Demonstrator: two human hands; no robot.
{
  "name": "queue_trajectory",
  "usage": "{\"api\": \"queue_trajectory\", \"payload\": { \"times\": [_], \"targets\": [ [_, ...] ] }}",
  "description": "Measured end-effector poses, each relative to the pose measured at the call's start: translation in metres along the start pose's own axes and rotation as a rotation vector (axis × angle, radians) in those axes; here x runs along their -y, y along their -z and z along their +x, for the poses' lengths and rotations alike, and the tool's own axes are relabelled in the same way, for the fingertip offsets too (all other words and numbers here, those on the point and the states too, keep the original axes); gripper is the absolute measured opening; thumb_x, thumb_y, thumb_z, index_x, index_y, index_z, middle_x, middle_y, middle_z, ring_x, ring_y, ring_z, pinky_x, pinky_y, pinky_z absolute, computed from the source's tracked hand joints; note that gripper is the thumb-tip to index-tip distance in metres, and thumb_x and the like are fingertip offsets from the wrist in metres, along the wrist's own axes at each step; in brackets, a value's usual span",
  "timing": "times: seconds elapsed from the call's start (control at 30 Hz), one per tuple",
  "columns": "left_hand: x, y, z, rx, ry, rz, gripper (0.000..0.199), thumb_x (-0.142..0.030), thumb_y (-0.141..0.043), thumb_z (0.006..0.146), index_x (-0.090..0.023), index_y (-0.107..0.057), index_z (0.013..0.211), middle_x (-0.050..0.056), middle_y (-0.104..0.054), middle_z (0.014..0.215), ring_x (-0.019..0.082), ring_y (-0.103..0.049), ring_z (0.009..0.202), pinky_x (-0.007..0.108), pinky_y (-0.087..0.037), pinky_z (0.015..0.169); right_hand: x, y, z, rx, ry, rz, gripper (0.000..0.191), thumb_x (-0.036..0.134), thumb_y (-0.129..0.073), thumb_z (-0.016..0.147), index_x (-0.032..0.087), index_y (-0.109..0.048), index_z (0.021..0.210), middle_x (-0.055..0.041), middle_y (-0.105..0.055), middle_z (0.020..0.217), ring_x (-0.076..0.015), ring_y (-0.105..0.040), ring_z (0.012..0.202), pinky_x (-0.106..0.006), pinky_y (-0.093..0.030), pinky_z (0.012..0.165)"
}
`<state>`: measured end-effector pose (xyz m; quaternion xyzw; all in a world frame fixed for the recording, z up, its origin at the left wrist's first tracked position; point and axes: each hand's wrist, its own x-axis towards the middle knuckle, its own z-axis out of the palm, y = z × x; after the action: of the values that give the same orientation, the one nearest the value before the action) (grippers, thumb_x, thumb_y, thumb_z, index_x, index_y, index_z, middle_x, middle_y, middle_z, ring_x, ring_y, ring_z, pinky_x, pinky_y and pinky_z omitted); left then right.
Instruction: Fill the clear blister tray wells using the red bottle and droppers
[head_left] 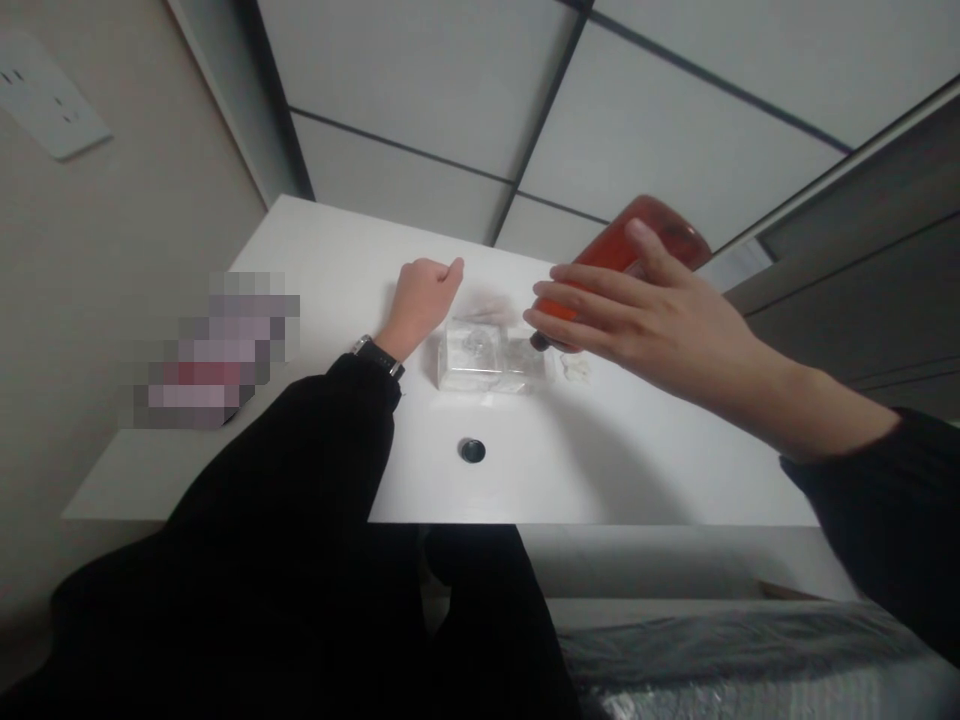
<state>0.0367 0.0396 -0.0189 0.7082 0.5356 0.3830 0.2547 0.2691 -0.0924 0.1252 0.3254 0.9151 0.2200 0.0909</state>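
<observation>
A red bottle [611, 245] is tipped over, its dark neck pointing down and left, above the right part of a clear container [472, 365] on the white table. My right hand [637, 310] holds this bottle, with the fingers stretched along its side. Left of the container, my left hand [426, 300] is curled closed near the table; whatever its fingers may hold is hidden. A small round dark cap [472, 451] lies on the table in front of the container.
The white table [315, 250] has a pixelated item [217, 355] on its left side. A crumpled whitish piece [576, 368] lies right of the container. Pale panels rise behind the table, and a wall with a socket plate [56, 95] stands at the left.
</observation>
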Motion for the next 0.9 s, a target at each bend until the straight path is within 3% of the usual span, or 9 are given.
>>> {"api": "queue_trajectory", "payload": {
  "times": [0.2,0.37,0.5,0.73,0.9],
  "targets": [
    [-0.001,0.003,0.0,0.016,0.017,0.009,0.061,-0.038,-0.048,0.105,-0.026,-0.016,0.054,-0.004,-0.015,0.059,0.013,-0.023,0.061,0.034,-0.019,0.065,0.003,-0.004,-0.003,-0.076,-0.032,0.002,0.068,-0.002,-0.04,0.1,0.034,-0.051,0.158,-0.0017,-0.062,0.158,-0.0234,-0.053,0.152,-0.055,-0.044,0.128],
    [-0.002,0.005,-0.001,0.032,0.027,0.024,0.057,-0.042,-0.045,0.104,-0.026,-0.015,0.059,-0.003,-0.016,0.06,0.014,-0.023,0.063,0.035,-0.019,0.064,0.003,-0.025,-0.015,-0.145,-0.133,0.038,0.07,0.004,-0.054,0.1,0.034,-0.046,0.163,-0.0051,-0.063,0.157,-0.0281,-0.059,0.147,-0.063,-0.046,0.124],
    [-0.002,0.006,-0.001,0.037,0.047,0.058,0.056,-0.043,-0.044,0.104,-0.026,-0.016,0.059,-0.004,-0.016,0.061,0.013,-0.023,0.063,0.034,-0.018,0.064,0.006,-0.044,-0.022,-0.234,-0.223,0.121,0.062,0.01,-0.062,0.101,0.035,-0.054,0.157,-0.0064,-0.066,0.154,-0.033,-0.062,0.143,-0.071,-0.04,0.126],
    [-0.001,0.006,0.002,0.026,0.063,0.079,0.059,-0.039,-0.048,0.104,-0.025,-0.015,0.056,-0.004,-0.015,0.059,0.012,-0.021,0.06,0.034,-0.018,0.063,0.009,-0.067,-0.03,-0.356,-0.334,0.313,0.062,0.027,-0.075,0.098,0.032,-0.054,0.156,-0.0091,-0.066,0.153,-0.038,-0.062,0.141,-0.077,-0.035,0.126],
    [0.002,0.006,0.004,0.01,0.054,0.072,0.06,-0.039,-0.05,0.103,-0.024,-0.016,0.056,-0.004,-0.016,0.057,0.011,-0.019,0.058,0.034,-0.018,0.062,0.017,-0.079,-0.047,-0.599,-0.589,0.597,0.086,0.053,-0.089,0.084,0.03,-0.05,0.157,-0.0144,-0.065,0.15,-0.0395,-0.065,0.134,-0.063,-0.054,0.115]
  ]
}}
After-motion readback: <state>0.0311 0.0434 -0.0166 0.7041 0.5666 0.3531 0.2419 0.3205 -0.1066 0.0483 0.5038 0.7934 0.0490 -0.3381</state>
